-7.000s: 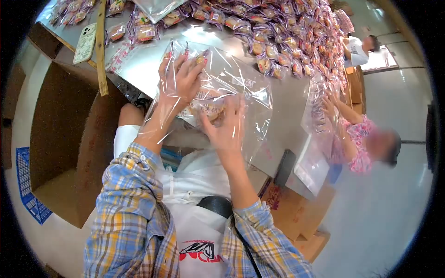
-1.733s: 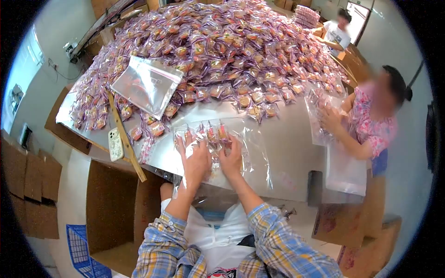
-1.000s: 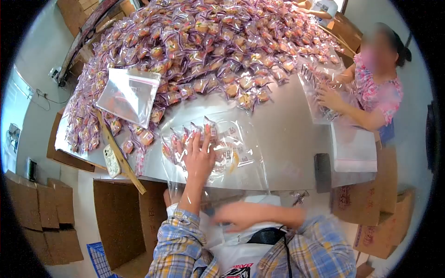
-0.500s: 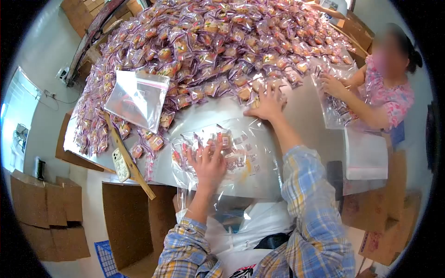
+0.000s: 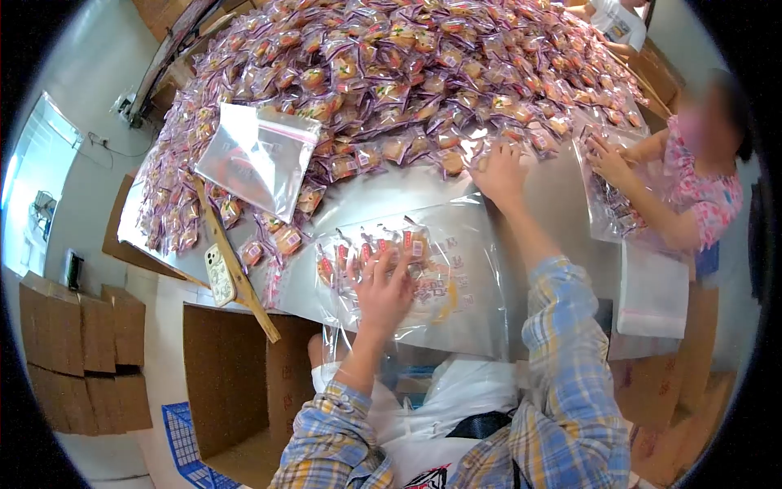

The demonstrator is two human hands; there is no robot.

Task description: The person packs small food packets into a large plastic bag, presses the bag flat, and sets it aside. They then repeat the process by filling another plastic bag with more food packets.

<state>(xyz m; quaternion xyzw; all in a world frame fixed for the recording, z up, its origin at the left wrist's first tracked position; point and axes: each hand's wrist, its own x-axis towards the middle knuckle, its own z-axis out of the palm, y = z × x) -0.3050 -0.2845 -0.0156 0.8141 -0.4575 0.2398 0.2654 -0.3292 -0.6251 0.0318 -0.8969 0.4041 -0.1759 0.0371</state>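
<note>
My left hand (image 5: 383,289) is inside a large clear plastic bag (image 5: 468,301), its fingers spread over a row of small wrapped pastries (image 5: 383,244) lying flat in the bag. At the near edge of a big heap of wrapped pastries (image 5: 366,90), my right hand (image 5: 501,175) has its fingers bent down on a packet; whether they grip it is hard to make out. The bag rests on the metal tabletop (image 5: 358,196).
Clear bags (image 5: 261,159) lie on the heap's left. A wooden strip (image 5: 236,269) and a phone (image 5: 219,277) are at the left edge. A co-worker (image 5: 692,171) handles another bag at right, near stacked bags (image 5: 652,293). An open carton (image 5: 224,383) stands below.
My right hand has drawn its fingers together over the pastries at the heap's edge. The view has shifted slightly, and the pastries under my left hand show in a clearer row.
</note>
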